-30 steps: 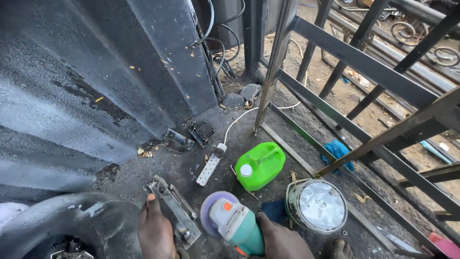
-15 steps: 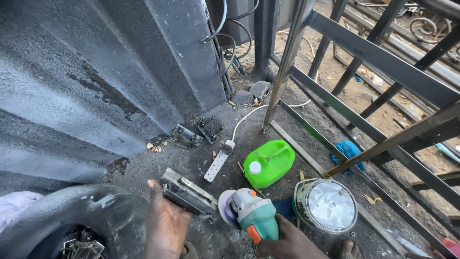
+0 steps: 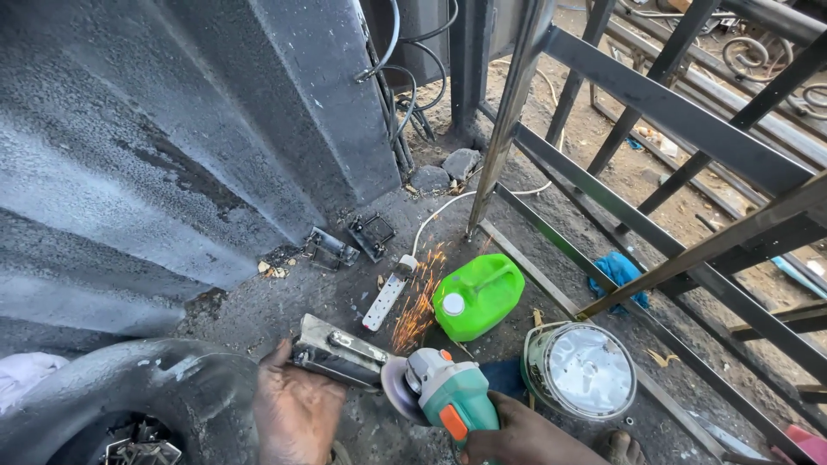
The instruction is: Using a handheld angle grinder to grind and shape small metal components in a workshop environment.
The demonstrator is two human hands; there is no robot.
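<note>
Your left hand [image 3: 297,413] clamps its fingers around the grey metal lock plate [image 3: 340,351] above the ground while your right hand [image 3: 521,439], wrapped closed, holds the green angle grinder [image 3: 441,392] throwing sparks [image 3: 418,301] at its edge, so grinding looks midway, unfinished.

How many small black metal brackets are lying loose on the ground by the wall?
2: one black metal bracket at the grey wall's foot, another just right of it beside the cables. Others may be hidden.

Left hand [image 3: 297,412] was palm-down, fingers curled in a grip; right hand [image 3: 517,437] sat low, fist wrapped tight.
</note>
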